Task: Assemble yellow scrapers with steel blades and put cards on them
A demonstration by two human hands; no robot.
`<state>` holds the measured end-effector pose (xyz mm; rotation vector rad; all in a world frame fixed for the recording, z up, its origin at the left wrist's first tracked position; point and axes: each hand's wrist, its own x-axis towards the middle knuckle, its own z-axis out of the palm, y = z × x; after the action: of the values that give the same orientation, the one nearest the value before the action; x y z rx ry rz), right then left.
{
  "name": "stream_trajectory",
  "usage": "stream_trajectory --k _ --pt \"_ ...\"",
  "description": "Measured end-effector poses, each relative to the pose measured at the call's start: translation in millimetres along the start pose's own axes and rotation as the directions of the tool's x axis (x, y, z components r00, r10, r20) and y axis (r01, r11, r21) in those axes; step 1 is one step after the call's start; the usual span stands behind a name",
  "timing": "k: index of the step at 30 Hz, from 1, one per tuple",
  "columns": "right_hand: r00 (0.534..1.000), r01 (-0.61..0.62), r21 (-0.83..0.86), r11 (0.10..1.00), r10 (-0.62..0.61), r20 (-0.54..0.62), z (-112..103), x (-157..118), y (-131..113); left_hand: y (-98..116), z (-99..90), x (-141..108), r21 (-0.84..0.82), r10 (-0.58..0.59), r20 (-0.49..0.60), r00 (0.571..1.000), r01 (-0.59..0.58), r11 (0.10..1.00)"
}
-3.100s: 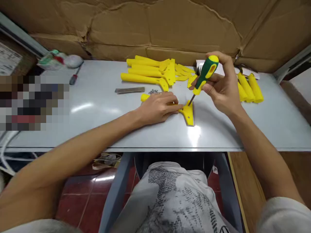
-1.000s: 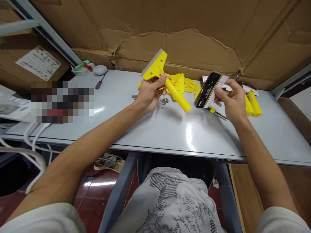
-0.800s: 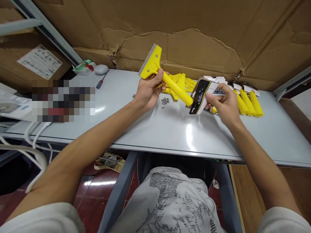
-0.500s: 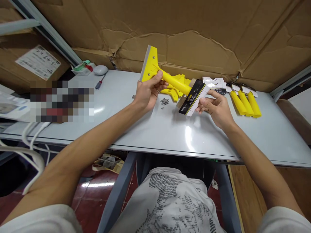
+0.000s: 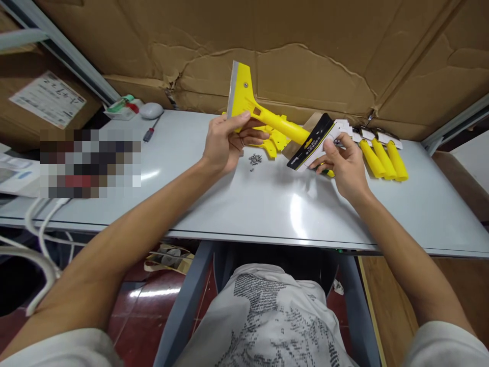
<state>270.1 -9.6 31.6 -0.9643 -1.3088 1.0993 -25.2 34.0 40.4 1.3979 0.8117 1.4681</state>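
A yellow scraper (image 5: 281, 123) with a grey blade edge is raised above the table, its head up and to the left. My left hand (image 5: 225, 140) is closed around its neck, just below the head. My right hand (image 5: 346, 165) pinches a folded black-and-white card (image 5: 311, 145) that sits around the handle. A bit of yellow shows under the card by my right fingers. Behind the scraper lie several yellow scraper parts (image 5: 270, 145), partly hidden. A small pile of screws (image 5: 255, 160) rests on the table below them.
Several yellow handles with cards (image 5: 385, 158) lie at the right of the white table (image 5: 244, 209). A screwdriver (image 5: 151, 131), a white rounded object (image 5: 151, 110) and a small box (image 5: 122, 108) are at the back left. Cardboard (image 5: 305, 66) stands behind.
The scraper has rolled a little in my left hand and its head is slightly higher. My right hand and the card have shifted slightly up and right, and yellow now shows beneath the card.
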Motion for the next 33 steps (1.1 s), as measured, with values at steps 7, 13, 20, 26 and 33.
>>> stream_trajectory --k 7,13,20,26,33 --pt "0.991 0.131 -0.101 0.986 -0.128 0.036 -17.9 7.8 1.2 8.2 -9.5 1.3 0.097 0.02 0.012 1.0 -0.021 0.995" --pt "0.999 0.043 -0.067 0.997 -0.041 0.019 -18.8 6.8 -5.7 14.5 -8.1 -1.1 0.123 0.022 0.053 0.998 -0.029 0.992" --pt "0.996 0.047 -0.131 0.99 -0.037 0.077 -19.1 3.4 -12.0 9.9 -4.4 -6.5 0.101 -0.047 0.127 0.991 0.034 0.994" --pt "0.995 0.07 -0.067 0.995 -0.065 0.072 -15.3 3.1 -2.3 10.7 -0.6 -9.7 0.034 -0.05 0.075 0.996 0.047 0.998" --pt "0.959 0.008 -0.204 0.979 0.05 0.277 -20.4 -4.1 -22.1 15.8 7.2 -15.5 0.043 -0.041 0.147 0.988 0.035 0.998"
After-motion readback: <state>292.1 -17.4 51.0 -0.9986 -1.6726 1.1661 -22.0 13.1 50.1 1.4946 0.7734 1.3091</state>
